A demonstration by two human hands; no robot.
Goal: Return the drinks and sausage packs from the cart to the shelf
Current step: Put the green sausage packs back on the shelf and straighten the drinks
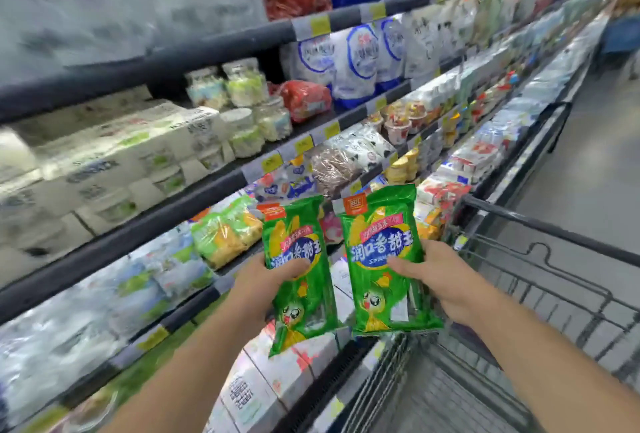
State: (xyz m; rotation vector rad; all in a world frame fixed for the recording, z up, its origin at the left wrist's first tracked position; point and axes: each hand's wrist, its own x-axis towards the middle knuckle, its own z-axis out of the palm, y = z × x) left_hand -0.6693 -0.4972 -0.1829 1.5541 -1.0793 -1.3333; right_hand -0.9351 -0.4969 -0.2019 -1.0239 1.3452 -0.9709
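Gripping a green sausage pack [298,270] with curled fingers, the left hand [265,289] is raised before the shelf [138,224]. A second pack [384,259] is grasped likewise by the right hand [440,280], near the cart [554,270] at right.

Ahead-left of the left hand [263,289], the shelf [194,197] is crowded with green-yellow packs [225,235]. Below the right hand [446,287], the cart [540,252] basket is left open; its rim is found just beyond.
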